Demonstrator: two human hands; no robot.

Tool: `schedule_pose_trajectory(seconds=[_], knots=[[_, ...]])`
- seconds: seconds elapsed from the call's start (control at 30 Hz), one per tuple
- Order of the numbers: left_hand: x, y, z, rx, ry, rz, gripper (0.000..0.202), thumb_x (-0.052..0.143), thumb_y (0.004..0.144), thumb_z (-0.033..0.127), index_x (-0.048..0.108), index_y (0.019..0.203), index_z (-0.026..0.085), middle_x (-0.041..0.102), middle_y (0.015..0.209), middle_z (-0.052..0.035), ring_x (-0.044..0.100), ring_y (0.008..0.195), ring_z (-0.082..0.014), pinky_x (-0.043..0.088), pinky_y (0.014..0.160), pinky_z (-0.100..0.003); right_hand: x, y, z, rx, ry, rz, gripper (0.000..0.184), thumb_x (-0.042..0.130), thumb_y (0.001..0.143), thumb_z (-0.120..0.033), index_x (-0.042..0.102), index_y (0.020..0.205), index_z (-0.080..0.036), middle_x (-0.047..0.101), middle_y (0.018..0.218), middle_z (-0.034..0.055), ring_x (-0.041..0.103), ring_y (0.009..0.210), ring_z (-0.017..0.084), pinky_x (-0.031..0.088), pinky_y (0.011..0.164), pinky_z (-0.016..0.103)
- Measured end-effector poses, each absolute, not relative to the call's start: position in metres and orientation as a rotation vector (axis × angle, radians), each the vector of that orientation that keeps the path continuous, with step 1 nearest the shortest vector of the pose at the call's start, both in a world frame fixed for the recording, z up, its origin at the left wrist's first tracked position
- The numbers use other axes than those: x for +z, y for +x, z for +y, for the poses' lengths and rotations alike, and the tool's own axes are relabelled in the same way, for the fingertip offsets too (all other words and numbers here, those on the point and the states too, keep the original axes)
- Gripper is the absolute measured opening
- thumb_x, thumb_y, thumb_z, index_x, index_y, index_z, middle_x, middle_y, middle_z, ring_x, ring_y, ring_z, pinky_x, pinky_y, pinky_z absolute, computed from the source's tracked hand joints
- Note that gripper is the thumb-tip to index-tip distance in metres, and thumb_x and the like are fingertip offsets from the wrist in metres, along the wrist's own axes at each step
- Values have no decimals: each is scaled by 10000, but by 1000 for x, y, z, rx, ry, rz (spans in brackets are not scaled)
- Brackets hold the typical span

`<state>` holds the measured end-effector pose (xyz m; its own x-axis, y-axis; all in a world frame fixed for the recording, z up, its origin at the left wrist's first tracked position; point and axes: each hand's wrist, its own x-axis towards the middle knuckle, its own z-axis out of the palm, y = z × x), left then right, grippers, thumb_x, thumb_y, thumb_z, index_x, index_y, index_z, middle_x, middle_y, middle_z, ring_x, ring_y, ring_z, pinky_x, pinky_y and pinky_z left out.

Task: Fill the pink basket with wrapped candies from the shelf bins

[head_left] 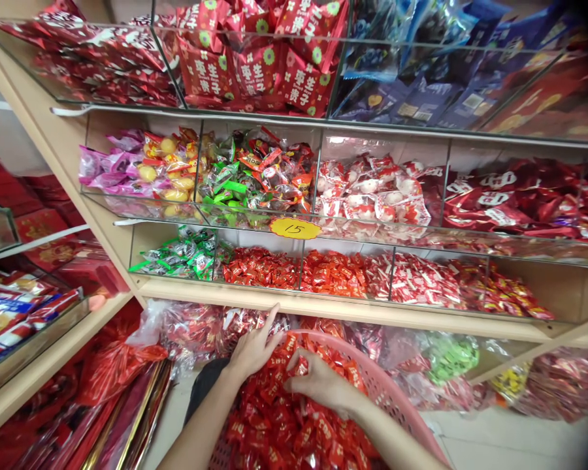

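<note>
A pink plastic basket [396, 398] with a perforated wall stands in front of me, heaped with small red-wrapped candies [294, 424]. Over its far left edge is my left hand [255, 349], open, index finger stretched towards the shelf and thumb apart. My right hand [318, 378] lies low over the candies with its fingers bent. Between its thumb and fingertips a gap shows red wrappers behind, and no candy is plainly gripped. The undersides of both hands are hidden.
A wooden shelf rack [353, 310] rises beyond the basket, with clear bins of red candies [262, 267] and green-wrapped candies [186, 251]. A yellow price tag [295, 228] marked 15 hangs above them. Bagged sweets [451, 356] lie underneath; a side shelf [53, 356] stands left.
</note>
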<state>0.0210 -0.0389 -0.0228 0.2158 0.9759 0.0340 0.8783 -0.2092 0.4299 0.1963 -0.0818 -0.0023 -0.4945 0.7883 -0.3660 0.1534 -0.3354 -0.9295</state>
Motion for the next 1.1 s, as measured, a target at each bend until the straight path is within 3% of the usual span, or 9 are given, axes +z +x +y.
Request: schedule_pose_trajectory(seconds=[0.27,0.53,0.8,0.9,1.0,1.1], knots=[[-20,22,-40,399,2201,1755,603,161,846,524,0,1369,272,644,793,-23,613,792,-212,401,677,-252,1,201,-80,1314,-1267,-1962,122,578,619,-186,592,740,-177,626,723,-15,553,646,128,417,597,221],[-21,22,-39,391,2194,1752,608,161,843,535,-5,1368,277,647,926,-40,600,876,-216,400,725,-268,-1,199,-86,1242,-1326,-2129,279,534,598,-136,630,854,-194,655,833,-1,570,749,145,411,672,219],[-20,23,-39,356,2166,1771,613,167,844,530,-5,1370,266,645,949,-34,598,880,-207,390,728,-260,-5,198,-87,1139,-1434,-2132,227,559,604,-178,575,829,-203,619,796,-1,545,724,144,382,616,223],[-20,23,-39,375,2152,1761,618,174,843,533,5,1371,260,646,946,-38,594,893,-207,386,743,-262,-2,195,-85,1247,-1405,-1954,146,581,608,-208,538,747,-191,593,698,-9,528,638,134,379,561,229],[-19,23,-39,389,2146,1748,623,171,840,540,8,1372,259,648,935,-41,596,887,-209,385,739,-260,6,193,-83,1643,-1297,-1593,142,566,653,-287,501,730,-187,566,621,-24,516,511,115,387,473,229],[-18,23,-40,388,2144,1744,624,164,841,538,-2,1372,255,648,928,-43,599,882,-214,384,727,-259,15,194,-80,1914,-1216,-1260,150,547,660,-285,515,763,-181,598,715,-3,565,532,121,374,419,204]])
